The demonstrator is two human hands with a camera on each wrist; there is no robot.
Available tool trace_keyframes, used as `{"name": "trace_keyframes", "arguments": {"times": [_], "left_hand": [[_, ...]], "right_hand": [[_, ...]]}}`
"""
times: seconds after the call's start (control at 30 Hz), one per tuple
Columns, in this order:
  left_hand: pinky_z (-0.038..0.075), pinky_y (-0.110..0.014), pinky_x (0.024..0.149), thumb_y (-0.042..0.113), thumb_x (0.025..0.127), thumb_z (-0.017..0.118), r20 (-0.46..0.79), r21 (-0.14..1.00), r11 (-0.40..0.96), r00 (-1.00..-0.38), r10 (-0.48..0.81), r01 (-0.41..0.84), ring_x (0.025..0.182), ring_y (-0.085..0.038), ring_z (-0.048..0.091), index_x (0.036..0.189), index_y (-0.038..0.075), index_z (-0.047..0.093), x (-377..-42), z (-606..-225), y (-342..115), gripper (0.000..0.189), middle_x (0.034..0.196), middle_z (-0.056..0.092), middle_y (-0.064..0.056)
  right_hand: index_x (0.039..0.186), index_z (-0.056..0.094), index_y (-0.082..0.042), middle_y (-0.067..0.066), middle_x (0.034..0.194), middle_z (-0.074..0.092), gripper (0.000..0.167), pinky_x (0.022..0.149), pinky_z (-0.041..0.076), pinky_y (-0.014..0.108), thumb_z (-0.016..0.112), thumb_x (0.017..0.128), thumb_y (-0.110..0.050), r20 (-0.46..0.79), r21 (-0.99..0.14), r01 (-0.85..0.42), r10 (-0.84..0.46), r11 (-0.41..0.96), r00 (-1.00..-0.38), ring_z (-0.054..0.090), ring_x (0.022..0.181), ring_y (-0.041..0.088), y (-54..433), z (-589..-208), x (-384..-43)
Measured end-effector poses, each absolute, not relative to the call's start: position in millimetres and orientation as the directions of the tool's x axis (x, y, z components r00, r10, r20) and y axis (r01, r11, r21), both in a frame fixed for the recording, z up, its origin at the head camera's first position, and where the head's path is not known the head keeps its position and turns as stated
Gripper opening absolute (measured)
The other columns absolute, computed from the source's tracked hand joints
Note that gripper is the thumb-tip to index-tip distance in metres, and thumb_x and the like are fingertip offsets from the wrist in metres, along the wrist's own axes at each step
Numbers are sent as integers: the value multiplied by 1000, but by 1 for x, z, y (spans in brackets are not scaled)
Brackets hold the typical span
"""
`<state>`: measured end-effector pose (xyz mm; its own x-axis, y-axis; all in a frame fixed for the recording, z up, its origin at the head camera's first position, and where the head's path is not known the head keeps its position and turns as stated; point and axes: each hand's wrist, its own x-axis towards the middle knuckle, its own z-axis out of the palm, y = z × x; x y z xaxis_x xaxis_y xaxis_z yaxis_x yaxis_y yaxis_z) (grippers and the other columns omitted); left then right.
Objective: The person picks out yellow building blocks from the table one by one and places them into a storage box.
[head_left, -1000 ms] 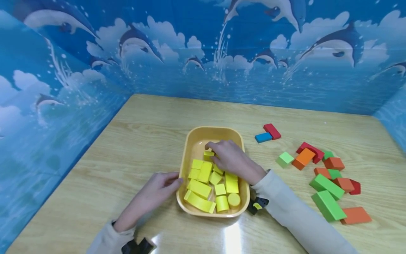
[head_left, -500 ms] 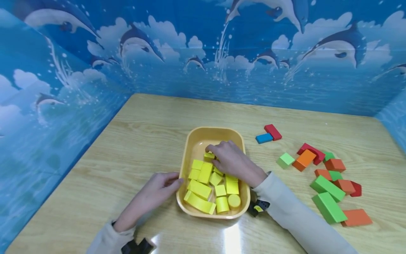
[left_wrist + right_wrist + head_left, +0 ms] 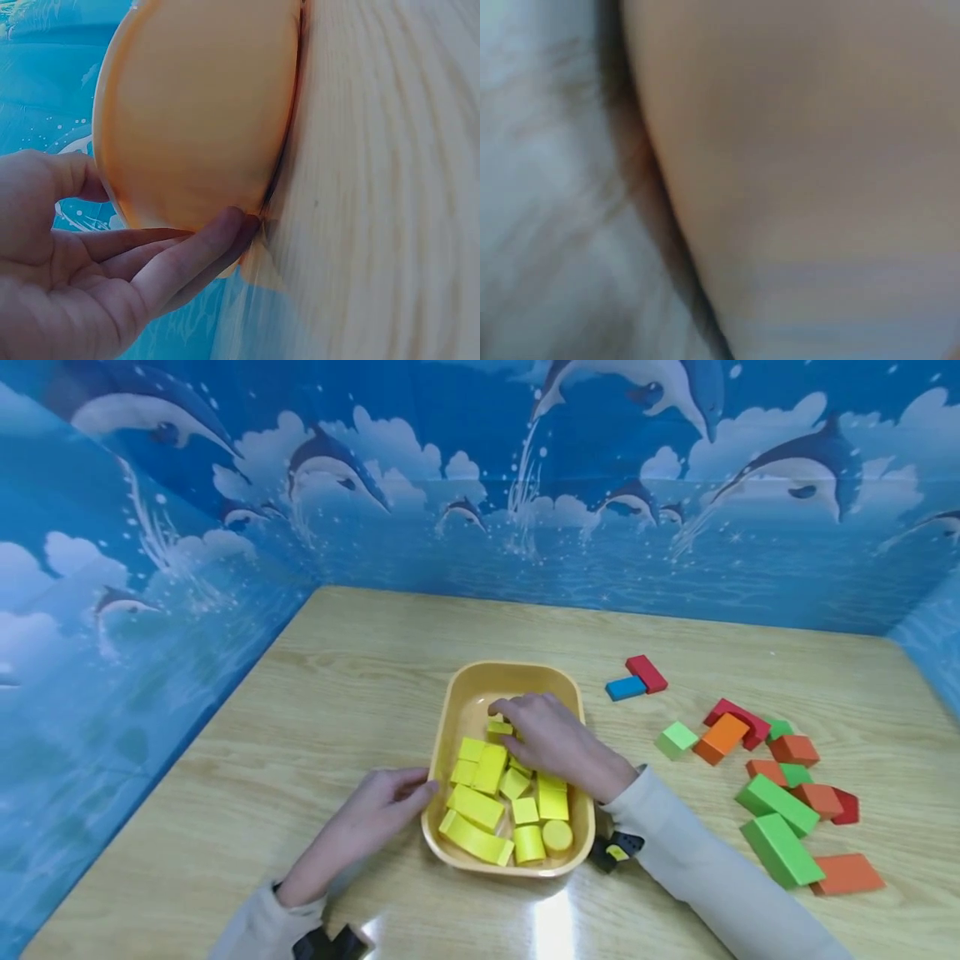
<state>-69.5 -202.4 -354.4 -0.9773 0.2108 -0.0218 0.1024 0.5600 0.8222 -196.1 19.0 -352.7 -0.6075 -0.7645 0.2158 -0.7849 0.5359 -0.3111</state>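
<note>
A tan plastic tray [image 3: 513,672] stands on the table, its near part filled with several yellow blocks [image 3: 476,807] of different shapes. My left hand [image 3: 381,810] touches the tray's left side; in the left wrist view its thumb is at the rim and its straight fingers [image 3: 187,259] lie along the outer wall. Reaching over the right side, my right hand [image 3: 551,733] pinches a small yellow block [image 3: 498,727] between thumb and index finger. The hand's other fingers are hidden. In the right wrist view only the blurred tray wall [image 3: 802,165] shows close up.
On the right lie several green, orange and red blocks, among them a long green block [image 3: 782,850] and a red arch [image 3: 735,718]. A blue block [image 3: 626,687] touches a red block [image 3: 647,673] behind the tray's right side. A dolphin-printed backdrop [image 3: 555,552] borders the table.
Both hands keep almost the same pose at the tray, and the right fingers stay at the same small yellow block. The head view has shifted very slightly.
</note>
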Motion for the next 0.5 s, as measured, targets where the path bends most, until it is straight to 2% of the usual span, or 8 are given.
{"name": "trace_keyframes", "arguments": {"times": [0.13, 0.23, 0.27, 0.37, 0.5], "left_hand": [[55, -41, 90, 21, 98, 55, -70, 831, 556, -985, 160, 32, 107, -32, 63, 131, -7, 53, -73, -354, -202, 43, 123, 62, -24], [55, -42, 91, 20, 97, 56, -124, 831, 555, -987, 105, -45, 110, -33, 62, 140, -4, 43, -71, -350, -203, 51, 134, 54, -25], [55, -42, 90, 20, 97, 56, -130, 826, 560, -987, 90, -58, 112, -34, 61, 143, -2, 39, -71, -348, -202, 54, 137, 51, -25], [48, -46, 100, 20, 98, 56, -65, 775, 632, -994, 92, 8, 126, -37, 49, 150, -1, 25, -68, -341, -196, 64, 148, 36, -24], [27, -58, 111, 35, 99, 54, 112, 609, 776, -987, 118, 162, 143, -39, 19, 153, 3, 18, -65, -331, -177, 72, 158, 14, -20]], "right_hand": [[118, 63, -3, 11, 112, 67, 33, 86, 55, 41, 70, 87, -10, 352, -291, -805, -724, 517, -593, 63, 101, 27, 34, -349, -193], [115, 64, -2, 12, 112, 67, 32, 90, 51, 47, 72, 85, -8, 477, -239, -815, -668, 528, -572, 60, 104, 30, 54, -345, -193], [114, 64, -2, 13, 112, 66, 32, 91, 50, 49, 73, 84, -8, 502, -233, -803, -640, 548, -582, 59, 106, 31, 62, -344, -193], [115, 63, -2, 14, 115, 64, 32, 94, 48, 53, 73, 85, -11, 518, -268, -731, -546, 628, -659, 57, 108, 33, 88, -342, -189], [129, 54, -1, 20, 132, 53, 47, 99, 40, 63, 66, 92, -27, 400, -339, -564, -427, 753, -811, 45, 122, 40, 118, -346, -172]]}}
